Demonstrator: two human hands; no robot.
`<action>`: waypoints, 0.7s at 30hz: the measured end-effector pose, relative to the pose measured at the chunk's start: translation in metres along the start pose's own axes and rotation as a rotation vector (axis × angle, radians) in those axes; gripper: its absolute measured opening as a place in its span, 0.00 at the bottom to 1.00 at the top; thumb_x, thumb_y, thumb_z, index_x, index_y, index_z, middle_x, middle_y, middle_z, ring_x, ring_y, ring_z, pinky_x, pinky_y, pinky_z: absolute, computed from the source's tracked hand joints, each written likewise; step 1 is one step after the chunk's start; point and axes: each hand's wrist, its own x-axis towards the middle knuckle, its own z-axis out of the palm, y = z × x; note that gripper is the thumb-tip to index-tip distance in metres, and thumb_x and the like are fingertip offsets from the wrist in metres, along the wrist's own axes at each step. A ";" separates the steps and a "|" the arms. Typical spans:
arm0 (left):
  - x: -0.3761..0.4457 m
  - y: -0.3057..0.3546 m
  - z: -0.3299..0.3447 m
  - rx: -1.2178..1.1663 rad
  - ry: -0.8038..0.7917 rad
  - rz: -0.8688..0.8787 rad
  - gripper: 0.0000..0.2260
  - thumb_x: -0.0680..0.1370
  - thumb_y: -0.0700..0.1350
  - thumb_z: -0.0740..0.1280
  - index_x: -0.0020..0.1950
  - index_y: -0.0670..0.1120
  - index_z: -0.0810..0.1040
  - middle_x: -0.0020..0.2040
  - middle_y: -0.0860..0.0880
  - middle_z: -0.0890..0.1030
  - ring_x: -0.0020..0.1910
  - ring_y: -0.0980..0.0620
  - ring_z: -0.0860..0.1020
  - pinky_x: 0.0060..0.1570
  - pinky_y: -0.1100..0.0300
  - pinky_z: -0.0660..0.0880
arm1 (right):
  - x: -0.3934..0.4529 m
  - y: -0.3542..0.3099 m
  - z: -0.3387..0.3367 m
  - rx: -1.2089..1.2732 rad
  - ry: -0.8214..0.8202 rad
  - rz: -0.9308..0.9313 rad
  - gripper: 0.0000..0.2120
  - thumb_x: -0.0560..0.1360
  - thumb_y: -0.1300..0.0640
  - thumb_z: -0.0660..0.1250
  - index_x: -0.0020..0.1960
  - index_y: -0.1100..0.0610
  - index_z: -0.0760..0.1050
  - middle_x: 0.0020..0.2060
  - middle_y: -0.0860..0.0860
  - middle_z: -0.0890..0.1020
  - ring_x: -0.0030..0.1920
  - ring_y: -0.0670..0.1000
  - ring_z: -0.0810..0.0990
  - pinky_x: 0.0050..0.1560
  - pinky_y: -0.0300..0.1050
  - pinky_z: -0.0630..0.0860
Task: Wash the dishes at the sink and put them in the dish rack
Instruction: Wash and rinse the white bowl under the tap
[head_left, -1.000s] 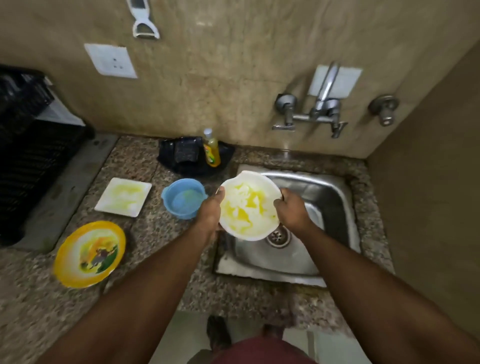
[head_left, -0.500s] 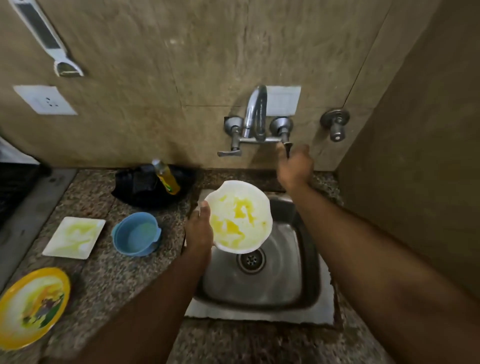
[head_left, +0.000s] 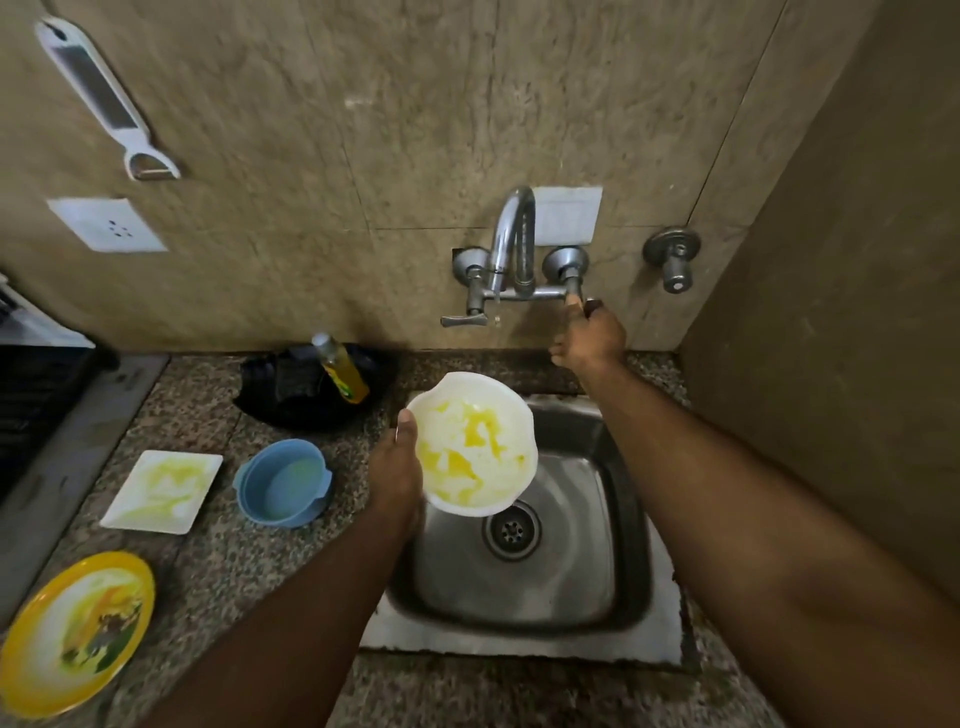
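Note:
My left hand (head_left: 397, 465) grips the left rim of a white bowl (head_left: 475, 447) smeared with yellow residue, holding it tilted over the steel sink (head_left: 618, 597). My right hand (head_left: 589, 340) reaches up to the wall tap (head_left: 514, 249) and holds its right handle, thumb up against the stem. A few drops hang under the spout. On the counter to the left lie a blue bowl (head_left: 283, 483), a square white plate (head_left: 163, 491) with yellow smears, and a round yellow plate (head_left: 75, 631).
A yellow dish soap bottle (head_left: 343, 371) leans in a black holder (head_left: 306, 395) behind the sink. A black rack (head_left: 36, 410) stands at the far left edge. A peeler (head_left: 104, 98) and a socket (head_left: 106, 224) hang on the wall. A side wall closes the right.
My right hand let go of the bowl and rose to the tap's right handle. My left hand alone now holds the bowl over the sink. My view shifted right.

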 end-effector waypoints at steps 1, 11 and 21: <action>0.001 0.002 -0.002 0.020 0.006 0.001 0.16 0.84 0.58 0.63 0.54 0.47 0.82 0.49 0.46 0.86 0.48 0.44 0.85 0.51 0.46 0.83 | -0.009 -0.004 -0.001 -0.013 0.007 0.004 0.13 0.80 0.42 0.63 0.44 0.50 0.75 0.43 0.58 0.85 0.40 0.61 0.86 0.37 0.59 0.85; 0.003 0.024 -0.012 0.187 0.061 0.151 0.23 0.84 0.61 0.61 0.53 0.42 0.79 0.49 0.43 0.83 0.48 0.44 0.82 0.49 0.47 0.80 | -0.091 0.014 0.022 -0.392 -0.528 0.043 0.10 0.78 0.53 0.72 0.56 0.57 0.81 0.48 0.56 0.85 0.45 0.56 0.85 0.39 0.52 0.84; 0.005 0.047 -0.010 0.265 0.174 0.282 0.21 0.84 0.63 0.59 0.53 0.46 0.78 0.52 0.44 0.82 0.52 0.42 0.80 0.56 0.46 0.78 | -0.091 0.019 0.057 -0.407 -0.332 -0.177 0.24 0.83 0.41 0.60 0.63 0.60 0.80 0.57 0.60 0.84 0.58 0.62 0.81 0.58 0.51 0.76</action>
